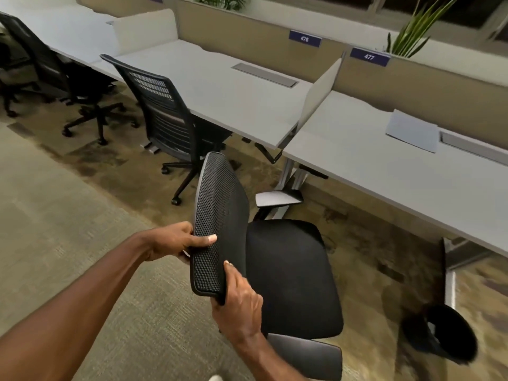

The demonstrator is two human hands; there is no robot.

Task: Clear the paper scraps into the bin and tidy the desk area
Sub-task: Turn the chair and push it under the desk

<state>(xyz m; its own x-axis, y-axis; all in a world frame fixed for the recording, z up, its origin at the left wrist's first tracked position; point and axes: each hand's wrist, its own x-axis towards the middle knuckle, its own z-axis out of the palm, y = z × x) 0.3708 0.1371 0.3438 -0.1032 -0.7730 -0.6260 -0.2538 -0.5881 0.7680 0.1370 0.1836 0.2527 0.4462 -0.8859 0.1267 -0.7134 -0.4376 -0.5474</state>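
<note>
A black office chair point(291, 273) with a mesh backrest point(217, 215) stands on the carpet in front of the right-hand desk point(384, 171). My left hand point(176, 242) grips the backrest's left edge, thumb across the mesh. My right hand point(239, 301) holds the backrest's lower corner. A sheet of paper point(412, 130) lies flat on that desk near the back. A black bin point(442, 335) sits on the floor under the desk at the lower right.
A second black chair point(167, 122) is tucked at the neighbouring desk point(220, 86), and a third chair point(55, 67) stands farther left. A divider panel point(319, 92) separates the two desks. Potted plants point(415, 28) line the back partition. Open carpet lies to the left.
</note>
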